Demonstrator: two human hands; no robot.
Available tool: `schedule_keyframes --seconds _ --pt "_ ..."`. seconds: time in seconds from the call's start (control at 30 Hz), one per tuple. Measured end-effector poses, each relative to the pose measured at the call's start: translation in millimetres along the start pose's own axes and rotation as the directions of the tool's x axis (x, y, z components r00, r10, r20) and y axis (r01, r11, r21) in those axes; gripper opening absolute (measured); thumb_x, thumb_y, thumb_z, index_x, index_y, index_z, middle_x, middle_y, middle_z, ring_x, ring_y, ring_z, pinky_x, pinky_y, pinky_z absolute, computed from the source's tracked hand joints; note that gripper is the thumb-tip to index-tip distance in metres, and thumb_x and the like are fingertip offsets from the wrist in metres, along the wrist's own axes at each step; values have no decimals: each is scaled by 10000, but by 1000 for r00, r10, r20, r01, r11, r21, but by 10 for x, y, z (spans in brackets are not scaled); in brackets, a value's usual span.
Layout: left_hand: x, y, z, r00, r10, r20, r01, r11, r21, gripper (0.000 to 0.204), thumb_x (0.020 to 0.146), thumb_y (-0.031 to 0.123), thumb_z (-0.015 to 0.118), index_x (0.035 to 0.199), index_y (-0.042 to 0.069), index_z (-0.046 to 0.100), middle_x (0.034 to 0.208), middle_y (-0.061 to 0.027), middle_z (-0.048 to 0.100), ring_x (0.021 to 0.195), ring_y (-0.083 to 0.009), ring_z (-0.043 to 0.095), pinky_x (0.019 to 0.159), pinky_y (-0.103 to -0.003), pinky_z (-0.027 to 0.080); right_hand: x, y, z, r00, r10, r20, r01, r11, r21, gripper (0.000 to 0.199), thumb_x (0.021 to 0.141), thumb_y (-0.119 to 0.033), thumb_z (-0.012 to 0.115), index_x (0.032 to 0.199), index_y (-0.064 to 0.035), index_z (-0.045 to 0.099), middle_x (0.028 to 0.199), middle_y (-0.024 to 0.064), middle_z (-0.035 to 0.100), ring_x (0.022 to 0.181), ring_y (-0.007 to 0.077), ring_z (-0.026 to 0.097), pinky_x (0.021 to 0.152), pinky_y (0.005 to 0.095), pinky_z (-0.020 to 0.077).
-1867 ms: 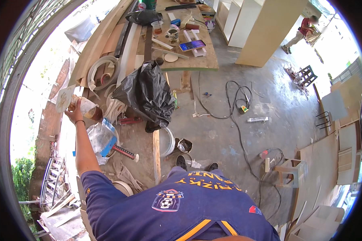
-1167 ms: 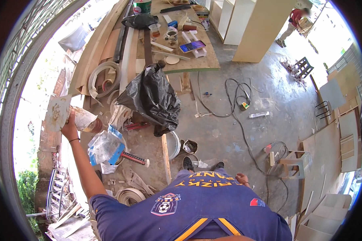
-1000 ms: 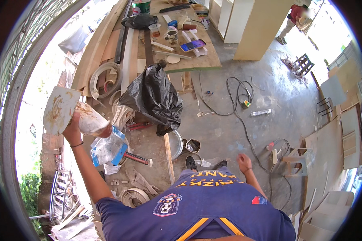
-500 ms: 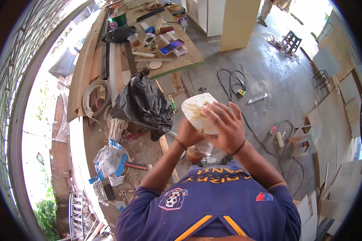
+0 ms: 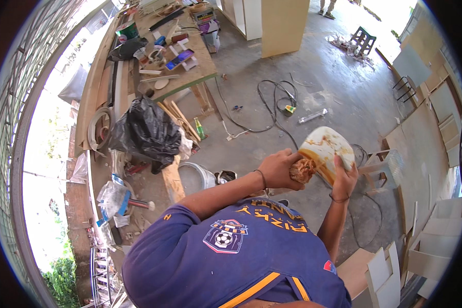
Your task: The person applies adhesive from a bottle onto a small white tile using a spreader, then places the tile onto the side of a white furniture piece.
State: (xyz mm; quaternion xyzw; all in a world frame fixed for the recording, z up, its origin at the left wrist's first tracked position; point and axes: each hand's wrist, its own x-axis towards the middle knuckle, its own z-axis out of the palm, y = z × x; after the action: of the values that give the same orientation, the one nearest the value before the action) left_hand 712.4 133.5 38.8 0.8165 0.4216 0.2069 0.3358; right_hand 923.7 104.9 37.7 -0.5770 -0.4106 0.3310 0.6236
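With your left grip (image 5: 280, 169) you are clasping a brown crumpled bundle (image 5: 303, 171); with your right grip (image 5: 346, 177) you are pinching a stained white sheet (image 5: 329, 145) beside it.

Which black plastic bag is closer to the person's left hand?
The big crumpled black plastic bag, at the near end of the wooden table. The small black plastic bag lies farther from the left hand, beside the green can.
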Motion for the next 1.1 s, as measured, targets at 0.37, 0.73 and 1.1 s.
schedule_keyframes --seconds 0.37,0.73,1.1 --pt "891 1077 1440 858 415 303 -338 900 -274 683 500 299 847 1067 58 551 965 -124 564 915 -304 575 787 -378 469 -614 110 -3288 353 -100 -930 116 991 -62 403 889 -166 568 1195 84 486 1171 159 561 1027 246 573 889 341 457" --pt "1846 1398 2679 794 419 440 -67 780 -622 595 628 79 822 1118 10 491 1028 -56 579 948 -134 577 831 -283 494 -2336 278 -3515 -17 283 -959 582 783 221 454 886 -169 481 1290 25 404 1283 146 495 1171 282 497 981 397 413" --pt "3594 1770 3774 845 357 399 -30 775 -631 590 674 103 799 1165 7 486 1044 -59 587 940 -138 580 825 -279 481 -1125 481 -4377 171 248 -953 577 759 301 477 787 5 532 1254 -15 434 1190 90 568 1072 221 569 853 345 498"
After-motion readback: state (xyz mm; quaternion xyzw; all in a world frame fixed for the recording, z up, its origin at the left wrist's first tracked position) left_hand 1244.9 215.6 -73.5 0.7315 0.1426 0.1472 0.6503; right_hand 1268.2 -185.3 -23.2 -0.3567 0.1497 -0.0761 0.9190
